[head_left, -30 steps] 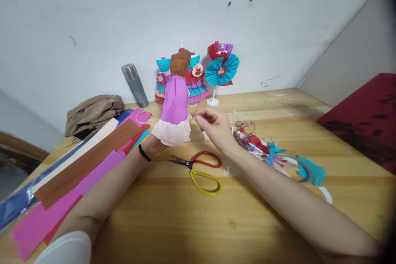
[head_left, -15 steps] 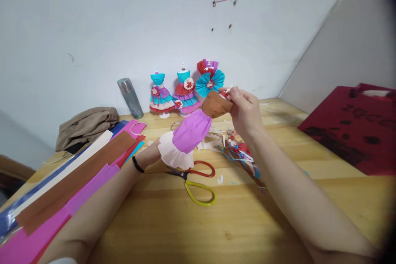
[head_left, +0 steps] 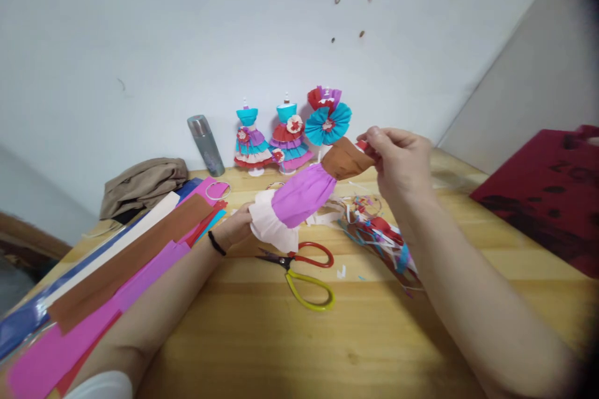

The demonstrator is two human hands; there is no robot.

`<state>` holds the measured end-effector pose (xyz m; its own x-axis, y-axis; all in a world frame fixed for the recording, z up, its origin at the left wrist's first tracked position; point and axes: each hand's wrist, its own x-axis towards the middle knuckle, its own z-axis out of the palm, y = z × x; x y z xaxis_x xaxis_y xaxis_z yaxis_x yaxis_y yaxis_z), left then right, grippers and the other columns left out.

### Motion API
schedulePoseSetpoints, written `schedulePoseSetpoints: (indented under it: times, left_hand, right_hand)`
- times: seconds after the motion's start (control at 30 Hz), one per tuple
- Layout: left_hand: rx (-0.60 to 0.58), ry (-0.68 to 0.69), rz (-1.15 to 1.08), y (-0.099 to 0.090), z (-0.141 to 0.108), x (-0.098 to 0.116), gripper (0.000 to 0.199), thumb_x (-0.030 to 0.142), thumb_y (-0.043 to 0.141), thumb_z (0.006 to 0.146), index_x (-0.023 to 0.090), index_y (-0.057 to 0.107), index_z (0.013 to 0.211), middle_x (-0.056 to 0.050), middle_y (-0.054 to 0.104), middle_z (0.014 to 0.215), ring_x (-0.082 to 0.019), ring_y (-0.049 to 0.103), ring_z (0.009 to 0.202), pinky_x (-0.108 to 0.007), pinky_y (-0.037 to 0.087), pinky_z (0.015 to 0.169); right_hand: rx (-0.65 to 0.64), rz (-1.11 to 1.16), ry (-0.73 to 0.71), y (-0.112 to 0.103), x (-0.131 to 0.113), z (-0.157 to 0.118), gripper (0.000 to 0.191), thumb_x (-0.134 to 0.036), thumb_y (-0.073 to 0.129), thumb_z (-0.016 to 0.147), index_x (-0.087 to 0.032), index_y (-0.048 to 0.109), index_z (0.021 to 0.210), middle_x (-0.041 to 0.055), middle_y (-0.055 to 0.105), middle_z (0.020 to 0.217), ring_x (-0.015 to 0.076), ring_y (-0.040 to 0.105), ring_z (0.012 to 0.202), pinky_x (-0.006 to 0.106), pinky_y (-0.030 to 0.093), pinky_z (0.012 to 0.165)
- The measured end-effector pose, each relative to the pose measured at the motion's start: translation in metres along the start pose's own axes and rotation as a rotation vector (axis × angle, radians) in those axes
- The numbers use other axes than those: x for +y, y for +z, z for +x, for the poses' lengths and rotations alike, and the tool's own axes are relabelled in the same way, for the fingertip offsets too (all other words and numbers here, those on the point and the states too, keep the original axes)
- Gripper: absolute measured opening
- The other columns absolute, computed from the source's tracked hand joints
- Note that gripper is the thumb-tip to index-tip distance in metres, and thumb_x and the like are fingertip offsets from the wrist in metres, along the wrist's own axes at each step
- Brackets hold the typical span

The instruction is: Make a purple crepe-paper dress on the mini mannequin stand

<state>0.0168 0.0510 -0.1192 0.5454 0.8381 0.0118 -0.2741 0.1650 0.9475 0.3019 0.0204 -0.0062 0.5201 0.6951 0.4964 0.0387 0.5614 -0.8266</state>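
Note:
A miniature crepe-paper dress point(head_left: 304, 193) is held tilted above the table, its top to the right. It has a brown bodice, a purple skirt and a cream ruffle at the hem. My left hand point(head_left: 238, 226) grips it at the hem end, with the fingers hidden behind the ruffle. At the upper end, the thumb and fingers of my right hand point(head_left: 405, 159) pinch the bodice edge, where a bit of red and white shows. Scissors point(head_left: 287, 262) with one red and one yellow handle lie open below the dress.
Crepe-paper strips point(head_left: 135, 255) are stacked at left beside a brown cloth point(head_left: 145, 190). A grey bottle point(head_left: 206, 146) and several finished paper dresses point(head_left: 286, 143) stand by the wall. Paper scraps point(head_left: 379, 234) lie under my right arm; a red bag point(head_left: 547, 199) is at right.
The view has shifted slightly, so the scene sits further right. My right hand has turned a little and drawn to the right at the bodice top. Both hands still hold the dress.

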Motion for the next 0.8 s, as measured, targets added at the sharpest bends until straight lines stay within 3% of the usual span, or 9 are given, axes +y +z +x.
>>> schedulePoseSetpoints:
  times: [0.07, 0.13, 0.4, 0.57, 0.63, 0.8]
  left_hand:
    - [-0.026, -0.021, 0.005, 0.002, -0.005, 0.005, 0.031, 0.028, 0.071, 0.08, 0.02, 0.075, 0.11, -0.011, 0.073, 0.121, -0.037, 0.061, 0.12, -0.048, 0.048, 0.1]
    - [-0.059, -0.036, 0.0, 0.003, -0.007, 0.01, 0.032, 0.03, 0.066, 0.082, 0.019, 0.074, 0.111, -0.009, 0.074, 0.121, -0.038, 0.058, 0.125, -0.048, 0.046, 0.102]
    - [-0.084, -0.006, -0.051, 0.0, 0.005, 0.005, 0.041, 0.05, 0.063, 0.084, 0.021, 0.074, 0.111, -0.007, 0.07, 0.129, -0.028, 0.057, 0.131, -0.04, 0.043, 0.109]
    - [-0.013, 0.016, 0.108, 0.003, 0.0, 0.004, 0.04, 0.049, 0.078, 0.074, 0.014, 0.078, 0.092, -0.013, 0.078, 0.099, -0.029, 0.07, 0.096, -0.04, 0.049, 0.091]
    - [0.03, 0.006, 0.17, 0.005, -0.004, 0.006, 0.038, 0.047, 0.082, 0.07, 0.011, 0.078, 0.084, -0.011, 0.077, 0.087, -0.025, 0.069, 0.083, -0.037, 0.049, 0.084]
    - [0.115, 0.019, 0.212, 0.009, -0.008, 0.01, 0.028, 0.04, 0.083, 0.072, 0.013, 0.077, 0.074, -0.005, 0.075, 0.075, -0.017, 0.063, 0.07, -0.031, 0.046, 0.075]
  right_hand:
    - [0.038, 0.01, 0.004, 0.001, -0.003, -0.003, 0.022, -0.035, 0.079, 0.063, -0.016, 0.069, 0.058, 0.0009, 0.056, 0.05, 0.0097, 0.043, 0.048, 0.028, 0.031, 0.05]
    - [0.057, -0.003, -0.009, 0.002, -0.006, -0.006, 0.018, -0.031, 0.076, 0.063, -0.015, 0.069, 0.058, 0.0013, 0.056, 0.049, 0.01, 0.044, 0.048, 0.029, 0.032, 0.05]
    - [0.13, -0.022, -0.07, 0.008, -0.013, -0.011, 0.016, -0.03, 0.072, 0.062, -0.017, 0.068, 0.054, 0.0027, 0.058, 0.05, 0.0116, 0.045, 0.048, 0.03, 0.033, 0.049]
    - [0.151, -0.041, -0.076, 0.011, -0.017, -0.014, 0.014, -0.03, 0.072, 0.061, -0.018, 0.07, 0.055, 0.0043, 0.061, 0.053, 0.012, 0.046, 0.048, 0.031, 0.037, 0.05]
    - [0.129, -0.07, -0.089, 0.011, -0.018, -0.016, 0.014, -0.03, 0.072, 0.063, -0.019, 0.07, 0.056, 0.0044, 0.062, 0.054, 0.0129, 0.047, 0.049, 0.031, 0.038, 0.05]
    - [0.051, -0.138, -0.142, 0.017, -0.022, -0.021, 0.014, -0.026, 0.071, 0.068, -0.017, 0.07, 0.056, 0.0027, 0.062, 0.052, 0.0129, 0.049, 0.049, 0.029, 0.038, 0.05]
